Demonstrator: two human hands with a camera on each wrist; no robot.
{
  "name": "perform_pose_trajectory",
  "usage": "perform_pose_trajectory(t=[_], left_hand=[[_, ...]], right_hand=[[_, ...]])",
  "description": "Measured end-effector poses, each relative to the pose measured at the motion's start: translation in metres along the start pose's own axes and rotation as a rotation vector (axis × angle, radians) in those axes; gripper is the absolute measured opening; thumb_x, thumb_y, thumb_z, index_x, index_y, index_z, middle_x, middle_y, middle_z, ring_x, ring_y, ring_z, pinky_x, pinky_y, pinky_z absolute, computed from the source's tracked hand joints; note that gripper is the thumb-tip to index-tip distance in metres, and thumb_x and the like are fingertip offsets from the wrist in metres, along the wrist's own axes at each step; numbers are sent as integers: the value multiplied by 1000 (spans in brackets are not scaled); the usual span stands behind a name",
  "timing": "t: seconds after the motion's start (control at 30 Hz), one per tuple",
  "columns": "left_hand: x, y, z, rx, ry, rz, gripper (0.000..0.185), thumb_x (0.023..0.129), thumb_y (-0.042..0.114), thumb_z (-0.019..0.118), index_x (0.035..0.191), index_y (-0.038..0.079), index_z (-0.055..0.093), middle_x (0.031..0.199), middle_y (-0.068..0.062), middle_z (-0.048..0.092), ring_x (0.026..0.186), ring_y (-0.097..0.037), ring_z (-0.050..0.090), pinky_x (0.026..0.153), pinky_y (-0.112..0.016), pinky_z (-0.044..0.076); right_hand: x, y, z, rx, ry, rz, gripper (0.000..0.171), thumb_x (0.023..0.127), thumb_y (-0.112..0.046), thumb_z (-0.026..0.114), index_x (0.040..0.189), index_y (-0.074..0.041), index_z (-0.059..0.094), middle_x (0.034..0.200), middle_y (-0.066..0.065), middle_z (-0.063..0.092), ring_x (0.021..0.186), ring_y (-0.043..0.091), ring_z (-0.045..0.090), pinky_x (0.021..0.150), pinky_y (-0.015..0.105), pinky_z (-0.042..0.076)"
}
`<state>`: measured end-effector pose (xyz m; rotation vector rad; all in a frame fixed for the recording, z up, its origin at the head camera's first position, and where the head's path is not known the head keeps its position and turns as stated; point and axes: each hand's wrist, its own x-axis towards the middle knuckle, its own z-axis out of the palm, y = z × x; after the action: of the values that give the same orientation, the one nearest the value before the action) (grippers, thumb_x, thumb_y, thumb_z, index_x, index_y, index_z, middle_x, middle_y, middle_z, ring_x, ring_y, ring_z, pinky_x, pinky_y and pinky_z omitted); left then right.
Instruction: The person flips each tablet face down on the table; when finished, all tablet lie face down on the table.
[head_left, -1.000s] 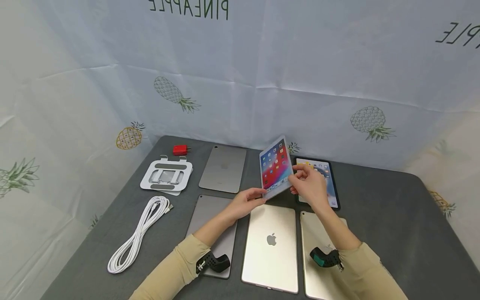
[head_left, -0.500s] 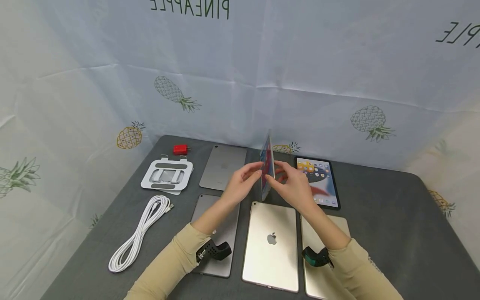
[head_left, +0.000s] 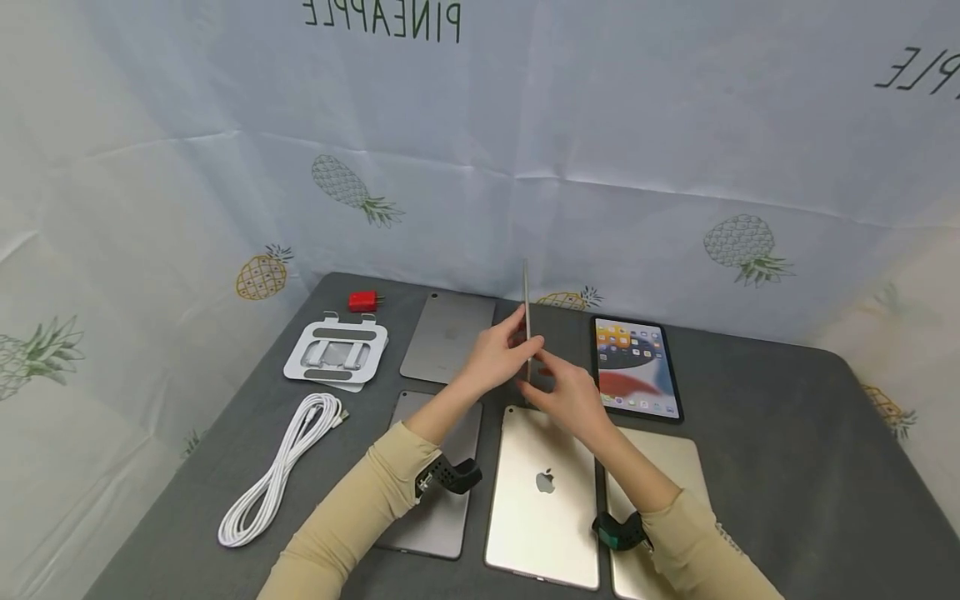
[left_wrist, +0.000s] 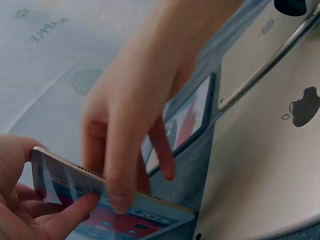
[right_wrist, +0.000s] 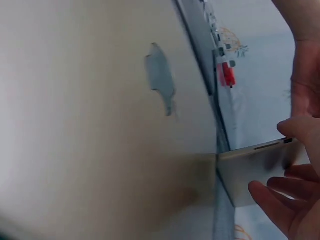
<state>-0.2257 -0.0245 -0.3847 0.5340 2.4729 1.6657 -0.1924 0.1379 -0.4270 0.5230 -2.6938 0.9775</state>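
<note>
A small tablet [head_left: 527,292] with a white-bordered, lit screen stands on edge between both hands, almost edge-on in the head view. My left hand [head_left: 498,354] grips it at one side; in the left wrist view the fingers lie around the tablet [left_wrist: 150,212] near its corner. My right hand [head_left: 573,400] pinches its near end, with a digit on the screen side and others behind. The right wrist view shows the plain back of the tablet [right_wrist: 247,172]. Just below the hands lies a gold tablet [head_left: 543,517], face down.
Grey tablets [head_left: 450,333] lie on the left, another gold tablet [head_left: 667,458] and a lit black-framed tablet [head_left: 637,367] on the right. Farther left are a white folding stand [head_left: 336,350], a red charger [head_left: 363,301] and a coiled white cable [head_left: 277,467]. A pineapple-print curtain [head_left: 480,125] hangs behind.
The small tablet has turned from screen facing the head camera to edge-on. The right hand has moved left and nearer the person; the left hand has shifted up along the tablet.
</note>
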Motion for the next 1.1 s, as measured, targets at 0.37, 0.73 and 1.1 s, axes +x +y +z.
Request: perform_pose_trajectory(t=[0.37,0.73,1.1], left_hand=[[-4,-13,-3,-155,148,32,58,94,7,53,149,0,35,133,-22,56,103,-31,67,62,-34,58],[-9,-30,-7,-636,200,12,57,94,-2,52,149,4,38,140,-17,52,110,-35,62,71,-35,58],[-18,-47,-5,-815,90,-95,55,98,-2,46,151,-1,30,146,-17,45,105,-22,65,72,-29,57]], right_hand=[[-5,12,14,12,-33,2,60,84,-23,77,138,-6,56,114,12,70,83,25,68,60,32,47],[-11,30,-7,629,-170,420,81,88,-30,74,153,-10,29,154,15,34,132,32,46,103,47,42],[-30,31,-25,965,-174,549,75,93,-5,63,153,3,20,147,24,35,105,4,59,94,20,46]])
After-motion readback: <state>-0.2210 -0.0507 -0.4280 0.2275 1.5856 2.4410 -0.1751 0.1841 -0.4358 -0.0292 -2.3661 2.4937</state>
